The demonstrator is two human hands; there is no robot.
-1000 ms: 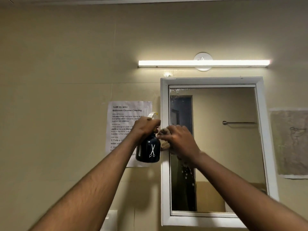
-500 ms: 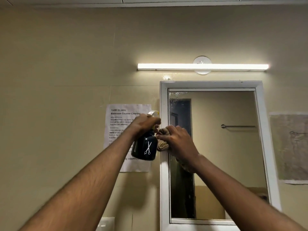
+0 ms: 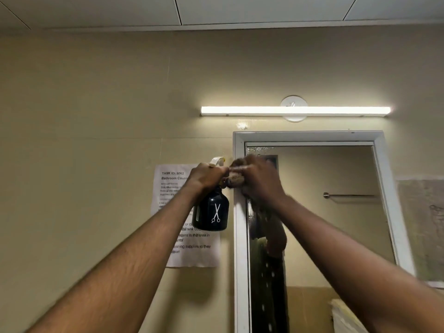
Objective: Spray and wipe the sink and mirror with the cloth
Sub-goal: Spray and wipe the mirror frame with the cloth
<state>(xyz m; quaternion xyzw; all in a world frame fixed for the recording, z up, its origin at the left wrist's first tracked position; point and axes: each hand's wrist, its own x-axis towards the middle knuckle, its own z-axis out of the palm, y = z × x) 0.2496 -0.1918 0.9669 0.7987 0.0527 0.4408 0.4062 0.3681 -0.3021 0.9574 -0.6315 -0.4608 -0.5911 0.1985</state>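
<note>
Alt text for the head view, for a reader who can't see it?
A person's right hand presses a brown cloth against the upper left corner of a white-framed wall mirror. The left hand holds a dark spray bottle beside the frame, under a lit tube light.

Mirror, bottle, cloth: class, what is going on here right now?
A person is cleaning a wall mirror. The left hand grips a dark spray bottle by its neck, held up beside the frame. The right hand grips a brown cloth and presses it against the mirror's upper left corner. Droplets still show along the top edge of the glass and lower down the left side, so wiping is not finished. The sink is out of view.
</note>
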